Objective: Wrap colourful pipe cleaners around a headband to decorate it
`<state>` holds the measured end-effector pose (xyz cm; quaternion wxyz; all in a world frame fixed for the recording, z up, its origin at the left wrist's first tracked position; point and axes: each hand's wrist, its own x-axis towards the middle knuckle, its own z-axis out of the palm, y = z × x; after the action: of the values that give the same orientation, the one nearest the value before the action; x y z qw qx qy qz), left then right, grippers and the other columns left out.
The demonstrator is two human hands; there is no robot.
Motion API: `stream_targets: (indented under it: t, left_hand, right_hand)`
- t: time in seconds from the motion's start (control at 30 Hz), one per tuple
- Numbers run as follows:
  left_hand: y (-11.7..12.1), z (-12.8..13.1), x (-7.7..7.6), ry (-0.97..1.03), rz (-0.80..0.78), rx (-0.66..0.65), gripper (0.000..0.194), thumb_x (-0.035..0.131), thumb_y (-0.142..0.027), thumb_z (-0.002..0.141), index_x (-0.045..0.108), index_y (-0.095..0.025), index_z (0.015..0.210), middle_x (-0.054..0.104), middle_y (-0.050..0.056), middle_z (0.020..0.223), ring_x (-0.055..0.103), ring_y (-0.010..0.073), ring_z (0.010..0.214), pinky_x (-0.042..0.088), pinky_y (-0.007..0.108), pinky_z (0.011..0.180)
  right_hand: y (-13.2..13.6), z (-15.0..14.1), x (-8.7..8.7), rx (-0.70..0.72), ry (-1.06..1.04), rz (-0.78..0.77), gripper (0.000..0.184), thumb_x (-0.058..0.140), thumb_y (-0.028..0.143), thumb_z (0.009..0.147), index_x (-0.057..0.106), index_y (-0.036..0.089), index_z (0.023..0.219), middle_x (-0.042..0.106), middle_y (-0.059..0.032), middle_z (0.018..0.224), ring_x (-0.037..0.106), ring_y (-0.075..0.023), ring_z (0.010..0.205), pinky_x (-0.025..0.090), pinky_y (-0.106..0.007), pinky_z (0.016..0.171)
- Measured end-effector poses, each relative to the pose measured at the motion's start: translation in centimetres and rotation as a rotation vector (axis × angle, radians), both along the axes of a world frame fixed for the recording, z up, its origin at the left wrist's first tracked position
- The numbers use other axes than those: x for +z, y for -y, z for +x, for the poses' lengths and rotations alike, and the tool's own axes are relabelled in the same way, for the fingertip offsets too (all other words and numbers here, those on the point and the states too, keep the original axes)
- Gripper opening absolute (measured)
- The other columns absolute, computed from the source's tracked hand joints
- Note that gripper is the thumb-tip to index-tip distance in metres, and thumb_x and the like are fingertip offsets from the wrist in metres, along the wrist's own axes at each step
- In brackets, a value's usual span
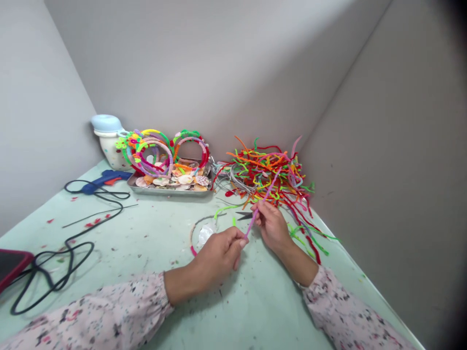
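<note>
A purple pipe cleaner [271,187] is stretched between my two hands, its far end sticking up past the right one. My left hand [222,253] pinches its lower end between thumb and fingers. Higher along it, my right hand [272,224] is closed round the stem. Just beyond my left hand lies a partly wrapped hoop [192,238], bare grey at the top and pink at its lower side; my hand hides part of it. A round whitish piece [206,235] rests inside it. Dark scissor blades [244,215] show beside my right hand.
Several wrapped hoops [155,146] stand in a metal tray [171,192] of shells. Behind my right hand is a heap of colourful pipe cleaners [262,165]. At left are a blue glue gun [98,183], its black cord [67,243], a lidded cup [109,141] and a red-edged device [12,267].
</note>
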<state>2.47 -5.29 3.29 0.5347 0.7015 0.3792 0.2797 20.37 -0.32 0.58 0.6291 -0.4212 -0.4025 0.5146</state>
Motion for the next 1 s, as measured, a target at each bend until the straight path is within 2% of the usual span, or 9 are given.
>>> stream_targets:
  t: [0.2, 0.3, 0.43, 0.5, 0.7, 0.87, 1.0]
  left_hand:
    - [-0.1, 0.2, -0.6, 0.141, -0.132, -0.02, 0.026, 0.043, -0.041, 0.088, 0.052, -0.017, 0.09, 0.048, -0.006, 0.052, 0.036, 0.0072, 0.043, 0.027, 0.019, 0.045]
    - [-0.6, 0.2, -1.2, 0.208, -0.208, -0.013, 0.027, 0.044, -0.042, 0.087, 0.051, -0.016, 0.092, 0.054, -0.004, 0.057, 0.037, 0.006, 0.041, 0.027, 0.019, 0.042]
    - [-0.9, 0.1, -1.5, 0.193, -0.276, -0.016, 0.025, 0.048, -0.04, 0.085, 0.051, -0.015, 0.083, 0.059, -0.002, 0.057, 0.038, 0.0052, 0.038, 0.027, 0.018, 0.04]
    - [-1.0, 0.2, -1.4, 0.185, -0.303, -0.002, 0.024, 0.048, -0.038, 0.084, 0.051, -0.015, 0.081, 0.059, -0.001, 0.056, 0.037, 0.005, 0.036, 0.026, 0.018, 0.039]
    - [-1.1, 0.1, -1.4, 0.203, -0.304, 0.047, 0.023, 0.046, -0.038, 0.084, 0.049, -0.016, 0.076, 0.058, -0.001, 0.052, 0.036, 0.0054, 0.035, 0.024, 0.018, 0.037]
    - [-1.0, 0.0, -1.6, 0.151, -0.308, 0.016, 0.026, 0.042, -0.04, 0.086, 0.051, -0.017, 0.077, 0.059, -0.001, 0.05, 0.034, 0.0065, 0.033, 0.024, 0.019, 0.036]
    - [-0.9, 0.0, -1.3, 0.095, -0.298, 0.012, 0.028, 0.043, -0.041, 0.085, 0.053, -0.017, 0.075, 0.052, -0.004, 0.042, 0.031, 0.0067, 0.033, 0.023, 0.018, 0.036]
  right_hand:
    - [-0.1, 0.3, 0.2, 0.046, -0.04, -0.005, 0.027, 0.068, 0.042, 0.075, 0.065, 0.016, 0.07, 0.052, 0.0036, 0.054, 0.042, -0.0045, 0.044, 0.033, -0.016, 0.04]
    - [-0.2, 0.4, 0.1, 0.0, -0.077, 0.027, 0.025, 0.068, 0.041, 0.076, 0.065, 0.016, 0.071, 0.052, 0.0035, 0.055, 0.043, -0.0044, 0.046, 0.034, -0.015, 0.042]
    - [-0.2, 0.4, 0.0, -0.073, -0.107, 0.07, 0.023, 0.066, 0.039, 0.078, 0.065, 0.016, 0.071, 0.051, 0.0034, 0.056, 0.043, -0.0046, 0.048, 0.034, -0.015, 0.043]
    - [-0.1, 0.3, -0.1, -0.05, -0.102, 0.087, 0.024, 0.063, 0.039, 0.08, 0.065, 0.017, 0.072, 0.051, 0.0031, 0.057, 0.043, -0.0049, 0.047, 0.033, -0.016, 0.043]
    - [0.7, 0.1, -0.7, 0.195, 0.152, 0.109, 0.021, 0.061, 0.038, 0.082, 0.067, 0.018, 0.081, 0.055, 0.002, 0.061, 0.046, -0.0074, 0.051, 0.034, -0.02, 0.048]
    - [1.1, -0.2, -0.3, 0.118, 0.327, 0.139, 0.023, 0.06, 0.037, 0.083, 0.064, 0.018, 0.072, 0.053, 0.0032, 0.057, 0.045, -0.0086, 0.051, 0.036, -0.022, 0.05]
    - [1.3, -0.4, 0.0, 0.064, 0.43, 0.154, 0.025, 0.06, 0.038, 0.083, 0.062, 0.017, 0.069, 0.051, 0.0038, 0.055, 0.043, -0.0093, 0.051, 0.035, -0.023, 0.051]
